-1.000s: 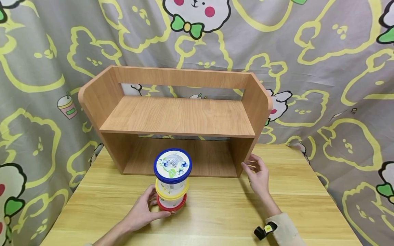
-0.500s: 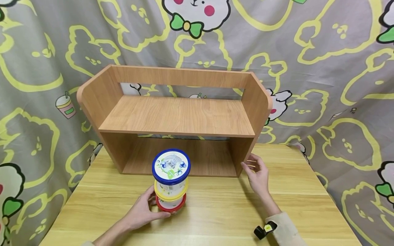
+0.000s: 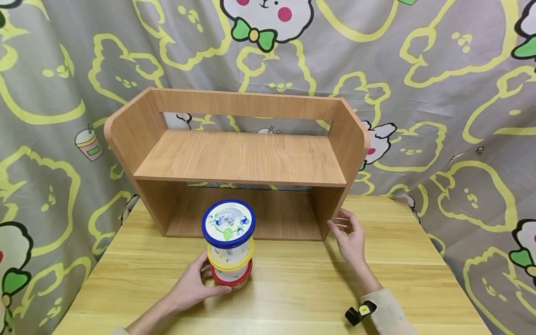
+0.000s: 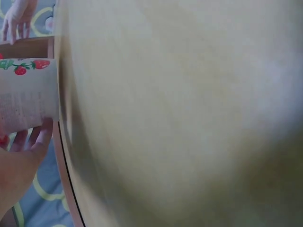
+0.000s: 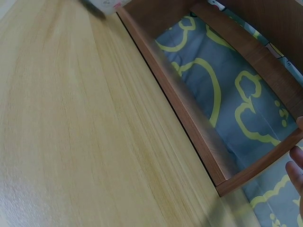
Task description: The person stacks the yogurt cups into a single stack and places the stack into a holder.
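Observation:
Three round tubs stand stacked in front of the shelf in the head view: one with a blue lid (image 3: 228, 223) and blueberry print on top, a yellow-lidded tub (image 3: 231, 256) in the middle, and a red-lidded tub (image 3: 233, 274) at the bottom. The stack leans a little left. My left hand (image 3: 194, 284) grips the bottom tub, thumb at its front and fingers around its left side. Strawberry print shows on this tub (image 4: 28, 94) in the left wrist view. At the right, my right hand (image 3: 349, 237) pinches the front edge of the wooden shelf's side panel (image 3: 335, 204).
The two-level wooden shelf (image 3: 247, 158) stands at the back of the wood-grain table (image 3: 293, 288). Behind it hangs a grey curtain (image 3: 439, 107) with yellow cartoon outlines. A black strap device (image 3: 360, 312) sits by the right wrist.
The stack has shifted slightly left, its blue-lidded top tub more than the red-lidded bottom one. The left hand keeps its grip. The right hand stays at the shelf panel.

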Action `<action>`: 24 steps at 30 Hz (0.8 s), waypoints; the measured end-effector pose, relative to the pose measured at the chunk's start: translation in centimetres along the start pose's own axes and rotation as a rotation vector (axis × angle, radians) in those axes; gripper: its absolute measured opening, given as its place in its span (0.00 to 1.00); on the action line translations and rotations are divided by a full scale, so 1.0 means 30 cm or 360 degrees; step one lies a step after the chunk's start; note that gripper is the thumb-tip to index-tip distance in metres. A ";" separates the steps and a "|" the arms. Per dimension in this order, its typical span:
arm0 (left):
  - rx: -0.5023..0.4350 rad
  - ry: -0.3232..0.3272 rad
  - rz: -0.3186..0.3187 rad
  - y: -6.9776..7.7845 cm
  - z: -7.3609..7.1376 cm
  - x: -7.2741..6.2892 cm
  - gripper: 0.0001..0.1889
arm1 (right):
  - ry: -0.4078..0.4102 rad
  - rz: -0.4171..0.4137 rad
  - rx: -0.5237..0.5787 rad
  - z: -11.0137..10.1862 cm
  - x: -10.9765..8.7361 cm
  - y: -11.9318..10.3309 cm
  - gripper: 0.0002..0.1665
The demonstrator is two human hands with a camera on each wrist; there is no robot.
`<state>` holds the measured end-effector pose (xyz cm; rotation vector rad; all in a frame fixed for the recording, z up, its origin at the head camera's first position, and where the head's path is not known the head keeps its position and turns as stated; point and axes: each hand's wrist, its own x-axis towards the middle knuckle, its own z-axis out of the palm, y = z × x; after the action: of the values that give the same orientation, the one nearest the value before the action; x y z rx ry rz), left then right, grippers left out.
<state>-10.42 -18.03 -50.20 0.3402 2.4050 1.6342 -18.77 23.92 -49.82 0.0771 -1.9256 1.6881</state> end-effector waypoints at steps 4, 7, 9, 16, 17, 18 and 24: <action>-0.0011 0.0029 0.0002 0.014 -0.011 0.003 0.47 | 0.0002 -0.0001 -0.0004 -0.001 -0.001 -0.005 0.24; -0.0004 0.0050 0.0016 0.025 -0.024 0.008 0.47 | 0.0002 -0.0010 -0.0005 -0.001 -0.002 -0.005 0.23; 0.0016 0.0059 0.0045 0.033 -0.033 0.011 0.47 | 0.0002 -0.0007 -0.0002 -0.002 -0.002 -0.007 0.23; 0.0051 0.0083 0.0129 0.070 -0.066 0.020 0.44 | -0.0008 0.0017 0.0011 -0.004 -0.002 -0.008 0.24; 0.0052 0.0086 0.0134 0.078 -0.071 0.021 0.44 | -0.0008 0.0021 0.0013 -0.005 -0.002 -0.009 0.24; 0.0053 0.0086 0.0137 0.086 -0.077 0.022 0.44 | -0.0007 0.0021 0.0015 -0.005 -0.002 -0.010 0.24; 0.0095 0.0101 0.0191 0.138 -0.109 0.023 0.44 | -0.0011 0.0007 0.0017 -0.006 -0.001 -0.004 0.24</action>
<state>-11.76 -19.21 -45.19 0.4572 2.5296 1.6486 -18.62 24.05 -49.71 0.0830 -1.9233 1.7036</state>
